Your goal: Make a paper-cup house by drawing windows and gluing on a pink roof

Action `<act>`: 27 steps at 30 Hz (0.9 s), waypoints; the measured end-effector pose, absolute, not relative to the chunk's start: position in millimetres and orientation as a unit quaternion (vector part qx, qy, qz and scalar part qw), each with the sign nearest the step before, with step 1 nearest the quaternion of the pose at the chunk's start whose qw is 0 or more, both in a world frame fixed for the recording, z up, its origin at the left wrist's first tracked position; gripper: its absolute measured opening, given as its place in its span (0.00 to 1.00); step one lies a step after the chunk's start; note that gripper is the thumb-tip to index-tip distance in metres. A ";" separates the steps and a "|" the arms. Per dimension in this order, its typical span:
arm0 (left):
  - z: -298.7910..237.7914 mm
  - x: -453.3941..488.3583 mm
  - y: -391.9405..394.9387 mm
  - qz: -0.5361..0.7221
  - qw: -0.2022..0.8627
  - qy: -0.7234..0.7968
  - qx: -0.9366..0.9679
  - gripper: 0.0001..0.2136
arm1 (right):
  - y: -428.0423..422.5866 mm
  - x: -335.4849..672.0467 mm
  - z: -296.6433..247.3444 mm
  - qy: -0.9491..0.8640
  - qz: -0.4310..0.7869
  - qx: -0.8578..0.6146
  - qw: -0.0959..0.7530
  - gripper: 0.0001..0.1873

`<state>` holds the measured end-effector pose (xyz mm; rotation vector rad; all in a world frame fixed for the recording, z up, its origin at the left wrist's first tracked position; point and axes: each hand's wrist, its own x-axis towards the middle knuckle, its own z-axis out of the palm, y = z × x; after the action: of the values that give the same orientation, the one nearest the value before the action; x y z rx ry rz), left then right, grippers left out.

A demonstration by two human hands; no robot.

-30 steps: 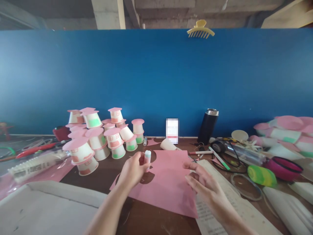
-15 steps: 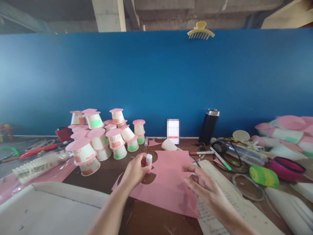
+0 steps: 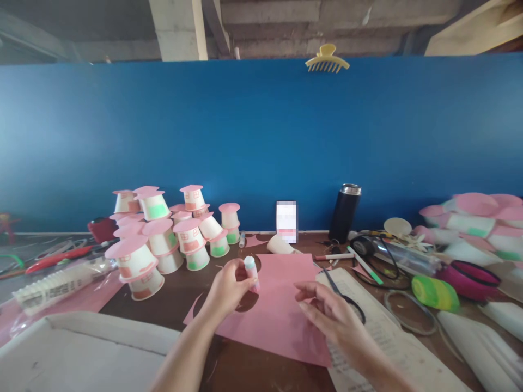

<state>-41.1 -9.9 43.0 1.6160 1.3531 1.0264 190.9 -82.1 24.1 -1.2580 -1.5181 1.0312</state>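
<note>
My left hand [image 3: 229, 288] is closed around a small glue stick [image 3: 250, 269], held upright above a sheet of pink paper [image 3: 281, 305] with round holes cut out of it. My right hand [image 3: 327, 313] hovers over the right side of that sheet, fingers loosely curled and apart, holding nothing. Black-handled scissors [image 3: 345, 294] lie just beyond its fingers, on a printed sheet [image 3: 388, 348].
A pile of paper-cup houses with pink roofs [image 3: 167, 237] stands at the left. A black flask [image 3: 345, 213], pens [image 3: 365, 265], cables, a green-yellow object [image 3: 435, 293] and more pink-and-white cups [image 3: 478, 218] fill the right. A white box [image 3: 81, 354] sits at the near left.
My right hand has drifted left and nearer, uncovering the scissors. My left hand has tilted the glue stick slightly to the right.
</note>
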 end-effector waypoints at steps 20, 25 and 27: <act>54.9 -5.5 -40.3 0.423 0.659 0.301 0.544 0.11 | -83.9 170.5 27.4 -0.582 0.548 -0.465 0.380 0.30; 54.6 -5.5 -41.2 0.418 0.658 0.291 0.555 0.11 | -81.5 172.4 24.0 -0.589 0.518 -0.489 0.380 0.28; 54.6 -5.7 -41.5 0.419 0.653 0.292 0.559 0.11 | -81.4 173.9 23.5 -0.594 0.513 -0.489 0.381 0.26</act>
<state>-5.7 -41.5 54.6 1.2686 0.6620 0.9501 173.9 -81.4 23.5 -1.2485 -1.5164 1.3090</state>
